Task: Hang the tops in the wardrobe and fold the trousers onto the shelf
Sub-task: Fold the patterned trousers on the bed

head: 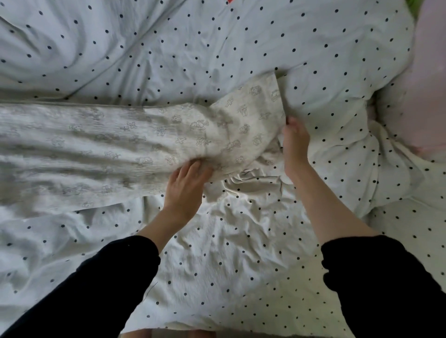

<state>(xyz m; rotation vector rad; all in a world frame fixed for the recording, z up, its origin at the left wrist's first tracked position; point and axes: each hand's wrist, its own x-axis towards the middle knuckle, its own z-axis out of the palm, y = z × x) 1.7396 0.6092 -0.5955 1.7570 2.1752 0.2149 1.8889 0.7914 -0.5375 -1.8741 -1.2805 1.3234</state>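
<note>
A pair of pale cream trousers point(115, 142) with a faint grey cartoon print lies stretched across the bed from the left edge to the middle. My left hand point(187, 185) grips the near edge of the trousers, fingers tucked under the fabric. My right hand point(295, 144) holds their right end, where the cloth bunches and folds upward. Both forearms come out of black sleeves at the bottom.
The bed is covered by a rumpled white duvet with dark dots point(229, 253). A pale pink cushion point(424, 96) lies at the right edge. A scrap of red fabric point(230, 1) peeks in at the top, with a bit of green at the top right corner.
</note>
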